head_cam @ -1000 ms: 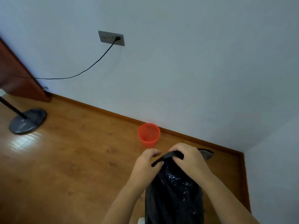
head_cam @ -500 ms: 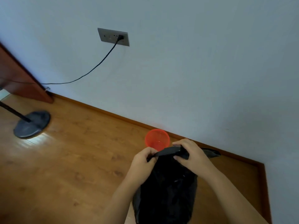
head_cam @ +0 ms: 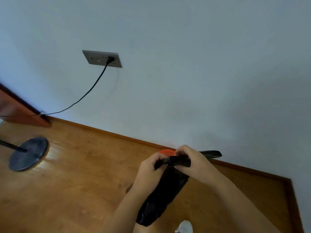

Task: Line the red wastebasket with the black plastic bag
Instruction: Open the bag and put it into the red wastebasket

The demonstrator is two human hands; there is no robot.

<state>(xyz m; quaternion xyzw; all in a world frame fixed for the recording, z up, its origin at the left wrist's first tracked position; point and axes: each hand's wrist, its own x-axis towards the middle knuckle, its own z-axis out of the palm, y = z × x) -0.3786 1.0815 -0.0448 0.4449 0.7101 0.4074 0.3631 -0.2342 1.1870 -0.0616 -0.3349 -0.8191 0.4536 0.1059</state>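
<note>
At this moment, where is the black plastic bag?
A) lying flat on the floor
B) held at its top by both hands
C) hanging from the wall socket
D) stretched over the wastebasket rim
B: the left hand and right hand both pinch the bunched top of the black plastic bag, which hangs below them.

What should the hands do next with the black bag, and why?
The left hand and right hand both pinch the bunched top of the black bag. Its mouth looks closed, and the red wastebasket behind them shows a bare rim. So the next move is probably to pull the two layers apart to open the mouth.
</note>
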